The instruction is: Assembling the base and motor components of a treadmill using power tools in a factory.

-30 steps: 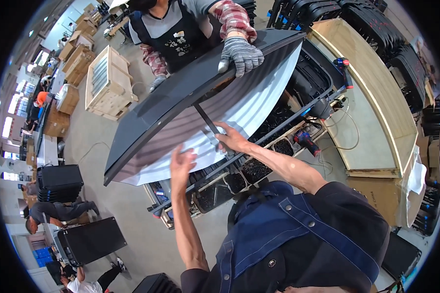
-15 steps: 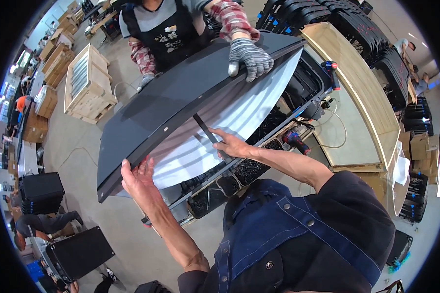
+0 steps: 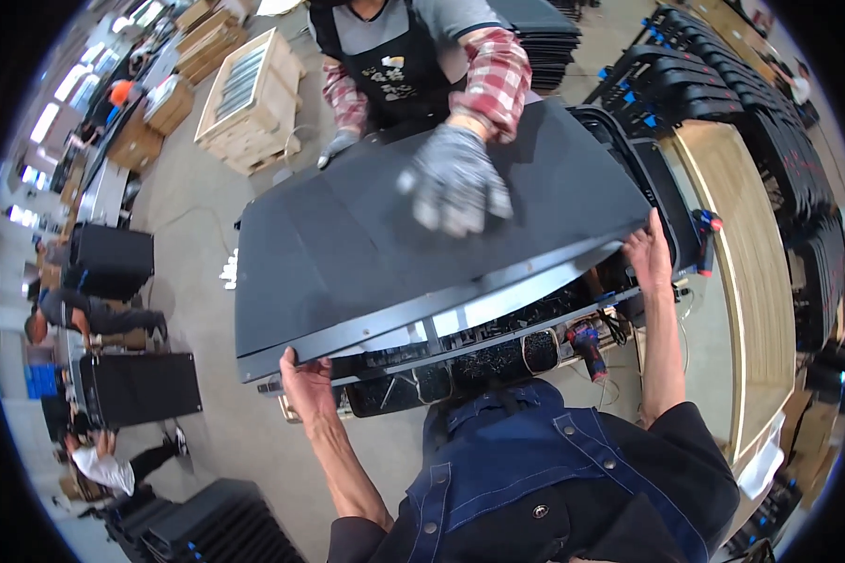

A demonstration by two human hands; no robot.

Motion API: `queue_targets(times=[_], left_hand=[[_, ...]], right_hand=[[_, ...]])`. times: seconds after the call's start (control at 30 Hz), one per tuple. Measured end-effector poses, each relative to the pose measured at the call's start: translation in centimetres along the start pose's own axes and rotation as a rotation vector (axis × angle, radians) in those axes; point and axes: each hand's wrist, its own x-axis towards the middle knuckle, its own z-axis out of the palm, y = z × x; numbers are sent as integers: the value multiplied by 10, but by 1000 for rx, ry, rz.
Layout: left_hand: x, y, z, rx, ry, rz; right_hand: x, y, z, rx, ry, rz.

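A large flat dark panel (image 3: 347, 253) lies nearly level over a black frame (image 3: 498, 352) full of parts. My left hand (image 3: 305, 380) grips the panel's near left corner from below. At the near right corner, my right hand (image 3: 648, 251) holds its edge. Across from me a person in a black apron and plaid sleeves presses a grey gloved hand (image 3: 455, 183) flat on the panel's top; that person's other gloved hand (image 3: 336, 144) is at the far edge.
A red power drill (image 3: 587, 345) lies by the frame near my chest. A curved wooden bench (image 3: 751, 272) runs on the right, with stacked black frames (image 3: 695, 70) behind it. A wooden crate (image 3: 252, 94) and black cases (image 3: 136, 387) stand on the floor, left, with people nearby.
The panel has come down from a steep tilt to nearly flat, hiding its white underside. My hands have shifted from under its middle out to its two near corners.
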Motion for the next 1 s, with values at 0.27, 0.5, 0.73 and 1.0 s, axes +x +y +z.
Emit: queue_targets(times=[0.27, 0.5, 0.73, 1.0], left_hand=[[17, -68, -61, 116, 239, 58], [23, -55, -92, 135, 211, 59], [6, -56, -102, 275, 217, 56], [-18, -57, -152, 1058, 246, 113]], right_hand=[[3, 28, -43, -307, 129, 150], [-48, 18, -50, -803, 151, 98], [-55, 37, -65, -948, 158, 86], [-60, 31, -71, -1178, -60, 126]])
